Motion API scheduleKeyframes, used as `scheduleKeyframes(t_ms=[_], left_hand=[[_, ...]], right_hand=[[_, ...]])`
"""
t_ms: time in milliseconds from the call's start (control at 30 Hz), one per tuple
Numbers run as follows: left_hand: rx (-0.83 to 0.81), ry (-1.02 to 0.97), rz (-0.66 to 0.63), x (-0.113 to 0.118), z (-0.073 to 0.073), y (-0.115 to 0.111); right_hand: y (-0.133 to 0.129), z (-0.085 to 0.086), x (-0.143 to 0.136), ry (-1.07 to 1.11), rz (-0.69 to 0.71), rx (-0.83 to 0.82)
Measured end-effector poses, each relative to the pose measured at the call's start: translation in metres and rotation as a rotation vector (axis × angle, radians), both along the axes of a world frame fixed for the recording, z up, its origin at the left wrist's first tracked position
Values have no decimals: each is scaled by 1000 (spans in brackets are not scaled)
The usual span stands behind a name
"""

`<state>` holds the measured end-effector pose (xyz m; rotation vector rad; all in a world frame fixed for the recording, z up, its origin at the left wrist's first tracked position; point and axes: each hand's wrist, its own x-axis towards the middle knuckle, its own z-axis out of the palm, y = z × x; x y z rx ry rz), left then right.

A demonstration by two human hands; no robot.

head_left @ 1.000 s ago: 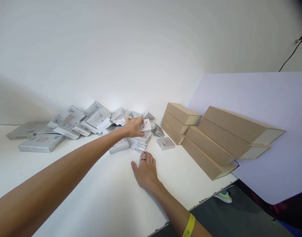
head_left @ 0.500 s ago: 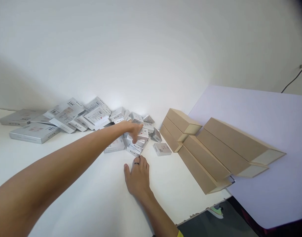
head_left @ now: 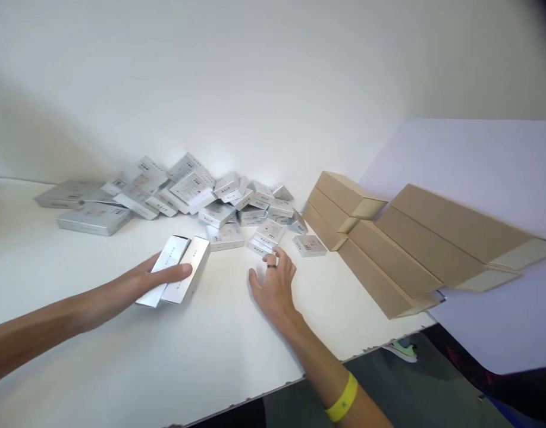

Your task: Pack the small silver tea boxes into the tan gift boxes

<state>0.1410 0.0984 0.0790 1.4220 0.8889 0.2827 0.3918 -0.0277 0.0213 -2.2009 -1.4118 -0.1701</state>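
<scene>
Two small silver boxes (head_left: 186, 274) sit side by side in my left hand (head_left: 166, 274), its thumb across their printed narrow sides, held above the white table. My right hand (head_left: 275, 286) is at the near edge of a heap of similar silver boxes (head_left: 228, 185). Its fingers are loosely bent and apart, wearing a dark ring, with nothing in them. The fingertips are close to a small stack of silver boxes (head_left: 266, 236); whether they touch it I cannot tell. Another silver box (head_left: 309, 245) lies flat to the right of that hand.
Several long brown cardboard boxes (head_left: 384, 258) lie in rows at the right, beside a pale lilac panel (head_left: 491, 333). Larger flat silver boxes (head_left: 93, 219) rest at the left by the wall. The white table (head_left: 210, 368) ends at a rough front edge. A shoe (head_left: 402, 351) shows below.
My left hand has left the heap and moved left and nearer, with two silver boxes now in its grip. My right hand stays by the heap, its fingers slightly more bent.
</scene>
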Motion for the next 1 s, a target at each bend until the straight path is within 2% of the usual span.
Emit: scheduleKeyframes(t_ms=[100, 167, 233, 333, 400, 500, 600, 700, 767, 867, 933, 1000], left_hand=[[-237, -15, -6, -18, 3, 3], [-306, -111, 3, -23, 4, 9], [-375, -184, -45, -28, 4, 13], [-469, -240, -164, -40, 3, 12], [-506, -271, -210, -50, 5, 8], [-518, -311, -166, -65, 7, -1], [-522, -342, -84, -77, 4, -14], [-497, -410, -33, -86, -5, -30], [-443, -446, -8, -89, -11, -42], [-388, -463, 69, -88, -15, -61], [-383, -465, 120, -84, -16, -72], [-367, -487, 104, -78, -20, -80]], right_hand=[[1, 8, -18, -60, 298, 29], [7, 15, -37, -106, 512, 44], [17, 24, -58, -200, 687, 93], [33, 38, -82, -388, 810, 193], [40, 47, -91, -475, 788, 230], [42, 54, -98, -487, 782, 204], [36, 52, -103, -428, 775, 196], [26, 47, -109, -307, 671, 257], [18, 46, -113, -125, 560, 230], [4, 52, -122, 322, 386, 63], [-6, 56, -131, 612, 345, -42], [-14, 57, -140, 803, 366, -110]])
